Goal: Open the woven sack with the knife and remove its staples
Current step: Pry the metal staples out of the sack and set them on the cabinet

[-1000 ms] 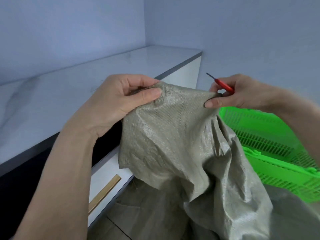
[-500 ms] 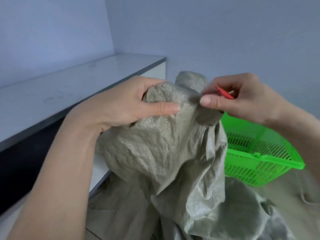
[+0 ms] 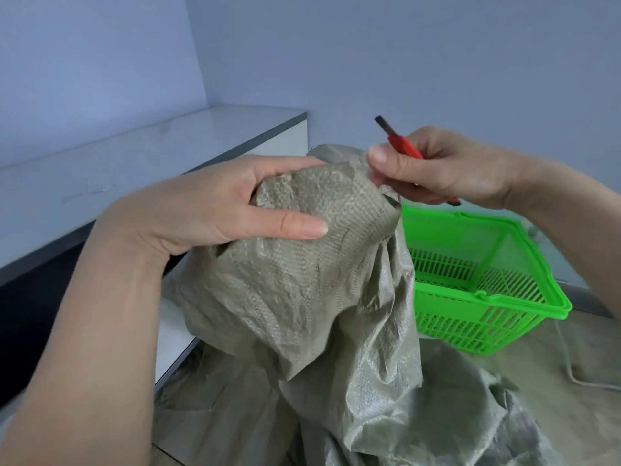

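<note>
Head view, from your left: a long white glossy desk (image 3: 141, 146) with a dark edge runs along the pale blue wall into the corner. Your left hand (image 3: 215, 210) comes next, its grip curled round a bunched fold of the grey-green woven plastic sack (image 3: 319, 280), thumb lying flat across the near face of the cloth and the other fingers wrapped over the top of it. The sack is raised in front of you between both hands; the rest of it hangs down in creases and spreads over the floor at the bottom of the frame. Just to the right of that fold, your right hand (image 3: 437, 169) has its grip closed round the red-handled utility knife (image 3: 401, 146), whose dark blade end sticks up and to the left, clear of the cloth. Your right thumb and fingertips also touch the top edge of the sack; whether they pinch it you cannot tell. No staples are visible at this size. Further right, behind the sack, a bright green slotted plastic basket (image 3: 524, 304) sits on the floor, and a thin pale cord (image 3: 571, 371) trails past its right side.
</note>
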